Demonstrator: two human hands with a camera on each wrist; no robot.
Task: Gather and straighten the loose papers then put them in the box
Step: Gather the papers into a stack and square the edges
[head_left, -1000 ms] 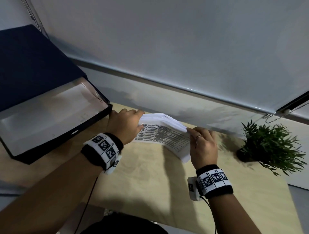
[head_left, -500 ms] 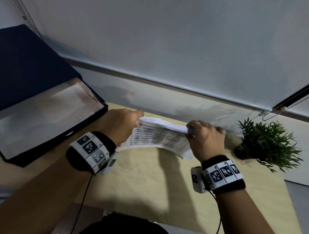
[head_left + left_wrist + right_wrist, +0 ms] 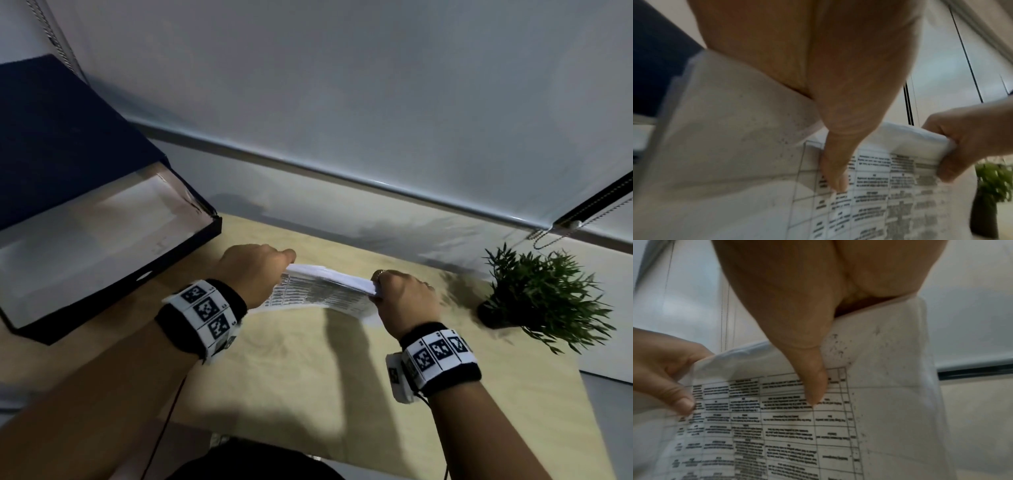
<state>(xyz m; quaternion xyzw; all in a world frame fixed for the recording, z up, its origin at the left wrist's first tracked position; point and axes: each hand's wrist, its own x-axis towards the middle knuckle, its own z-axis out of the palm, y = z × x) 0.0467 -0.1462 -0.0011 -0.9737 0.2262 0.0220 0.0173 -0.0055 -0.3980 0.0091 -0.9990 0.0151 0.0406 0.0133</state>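
The left hand [image 3: 255,274] and right hand [image 3: 406,301] each pinch an end of the papers [image 3: 325,291] above the tabletop [image 3: 308,370], near its far edge, beside the open box [image 3: 191,245]

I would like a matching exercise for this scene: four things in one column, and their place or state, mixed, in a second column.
Things:
1. stack of white printed papers
2. dark blue open box
3. small green potted plant
4. light wooden table

Places or states:
A. at the right, near the wall
B. held at both ends by the left hand and right hand
C. under everything
D. at the left, lid up

Pairs: 1-B, 2-D, 3-A, 4-C
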